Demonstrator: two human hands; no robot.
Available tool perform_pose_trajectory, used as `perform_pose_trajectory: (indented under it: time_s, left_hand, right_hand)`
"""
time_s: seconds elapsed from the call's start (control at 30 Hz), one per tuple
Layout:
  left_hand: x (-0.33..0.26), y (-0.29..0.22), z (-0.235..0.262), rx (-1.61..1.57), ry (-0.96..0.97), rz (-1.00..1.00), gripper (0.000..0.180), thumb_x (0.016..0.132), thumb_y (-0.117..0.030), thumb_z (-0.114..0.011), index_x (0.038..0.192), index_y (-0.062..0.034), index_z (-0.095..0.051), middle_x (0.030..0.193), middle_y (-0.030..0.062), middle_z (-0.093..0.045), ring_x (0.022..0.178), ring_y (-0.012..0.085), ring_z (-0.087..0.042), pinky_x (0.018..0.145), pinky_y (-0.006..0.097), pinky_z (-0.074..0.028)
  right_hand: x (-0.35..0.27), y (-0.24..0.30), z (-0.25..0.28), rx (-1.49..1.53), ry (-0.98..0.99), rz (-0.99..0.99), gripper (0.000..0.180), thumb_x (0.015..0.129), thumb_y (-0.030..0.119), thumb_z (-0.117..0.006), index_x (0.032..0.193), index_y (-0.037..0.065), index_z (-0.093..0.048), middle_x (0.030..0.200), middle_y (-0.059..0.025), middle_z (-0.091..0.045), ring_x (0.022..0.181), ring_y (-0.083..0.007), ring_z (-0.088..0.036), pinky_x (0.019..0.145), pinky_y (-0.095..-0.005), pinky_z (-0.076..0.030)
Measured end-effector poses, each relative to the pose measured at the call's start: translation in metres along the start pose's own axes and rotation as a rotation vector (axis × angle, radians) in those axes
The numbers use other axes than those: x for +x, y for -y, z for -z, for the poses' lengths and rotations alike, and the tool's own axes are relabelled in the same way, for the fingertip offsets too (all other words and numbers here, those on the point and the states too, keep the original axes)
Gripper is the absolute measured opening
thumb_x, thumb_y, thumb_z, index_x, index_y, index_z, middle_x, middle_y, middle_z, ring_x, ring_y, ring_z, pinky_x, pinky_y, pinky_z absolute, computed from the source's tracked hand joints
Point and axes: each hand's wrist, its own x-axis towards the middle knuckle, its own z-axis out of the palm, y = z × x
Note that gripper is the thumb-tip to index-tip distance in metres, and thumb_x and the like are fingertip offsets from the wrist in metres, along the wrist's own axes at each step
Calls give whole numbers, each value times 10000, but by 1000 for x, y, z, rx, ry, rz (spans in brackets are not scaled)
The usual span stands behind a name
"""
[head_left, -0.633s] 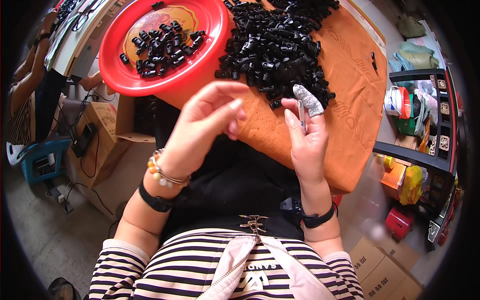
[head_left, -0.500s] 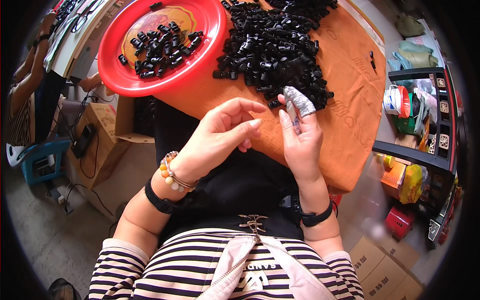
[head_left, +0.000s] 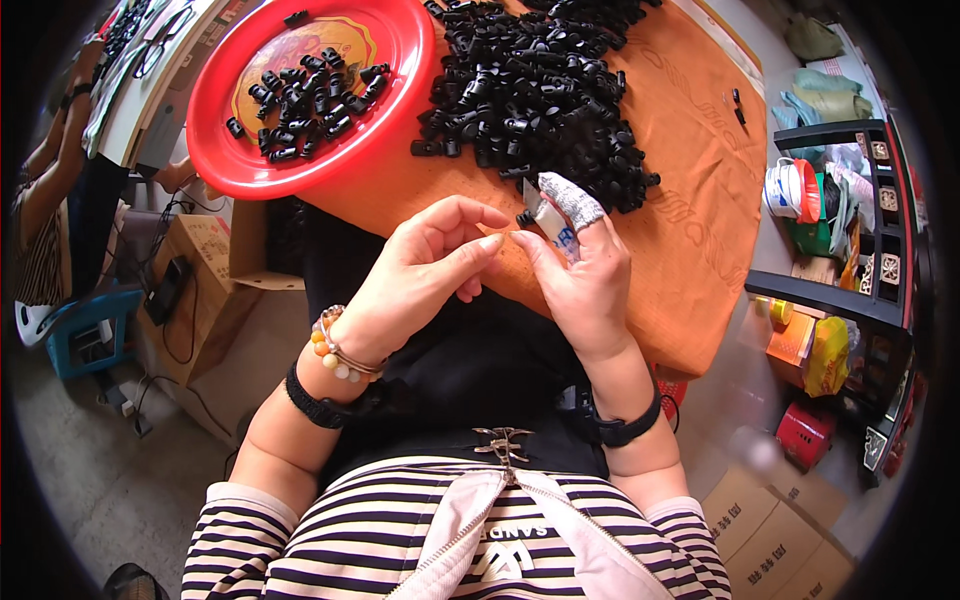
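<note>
My left hand (head_left: pixel 430 250) is curled, its thumb and forefinger drawn together over the table's near edge. If something small sits between those fingertips, I cannot make it out. Close beside it, my right hand (head_left: pixel 590 270) grips a thin flat blade (head_left: pixel 558 225) with a white, blue-marked wrap, and its tip points up and away. A grey knitted finger cover (head_left: pixel 572 198) sits on the right forefinger. The right thumb tip almost meets the left thumb. Just beyond the hands lies a large heap of small black plastic fittings (head_left: pixel 540 100).
A red round tray (head_left: pixel 215 165) with several black fittings stands at the left on the orange cloth (head_left: pixel 690 250). Two black pieces (head_left: pixel 738 107) lie at the cloth's right. A cardboard box (head_left: pixel 205 270) stands lower left, a dark shelf rack (head_left: pixel 835 290) right. Another person's arm (head_left: pixel 65 150) shows far left.
My right hand has moved left to my left hand, and the blade it holds has turned more into sight. My left hand stays nearly in place. The whole view has shifted slightly.
</note>
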Motion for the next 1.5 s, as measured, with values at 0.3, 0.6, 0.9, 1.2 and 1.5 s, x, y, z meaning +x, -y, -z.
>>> perform_pose_trajectory:
  time_s: [0.3, 0.6, 0.9, 1.2, 1.5]
  left_hand:
    - [-1, 2, 4, -17, -7, 47, 201, 903, -160, -536, 1062, -37, -530, 783, 13, -576, 625, 46, -521, 570, 180, -436]
    - [0, 2, 3, -24, -8, 54, 196, 910, -174, -526, 1055, -43, -531, 798, 22, -594, 638, 57, -553, 573, 182, -453]
    - [-1, 4, 6, -170, 182, 208, 365, 964, -315, -373, 959, 5, -549, 829, 95, -615, 657, 140, -594, 592, 244, -483]
    - [-3, 4, 7, -469, 204, 241, 194, 925, -147, -482, 1035, -2, -548, 851, 68, -608, 700, 127, -599, 654, 251, -516]
    - [-2, 7, 8, -539, 265, 177, 224, 888, -150, -556, 1068, -16, -549, 893, 59, -594, 709, 104, -576, 655, 231, -510]
  right_hand:
    - [1, 4, 1, -91, 101, -81, 443, 741, -40, -656, 1162, 20, -533, 1061, -116, -583, 924, -185, -595, 768, -278, -502]
    - [-4, -4, 0, 168, 50, -122, 432, 734, -23, -649, 1148, 40, -542, 905, -105, -579, 780, -196, -593, 684, -292, -486]
    - [-8, 36, 10, 437, 203, -108, 497, 815, -69, -570, 1275, 66, -437, 865, -26, -554, 697, -60, -556, 608, -196, -491]
    - [-9, 38, 9, 655, 231, -96, 568, 820, -90, -557, 1327, 56, -347, 904, -54, -581, 708, -92, -595, 620, -217, -519]
    - [-7, 40, 15, 710, 233, -215, 664, 783, -97, -603, 1356, 42, -297, 1089, -98, -533, 762, -38, -521, 676, -157, -430]
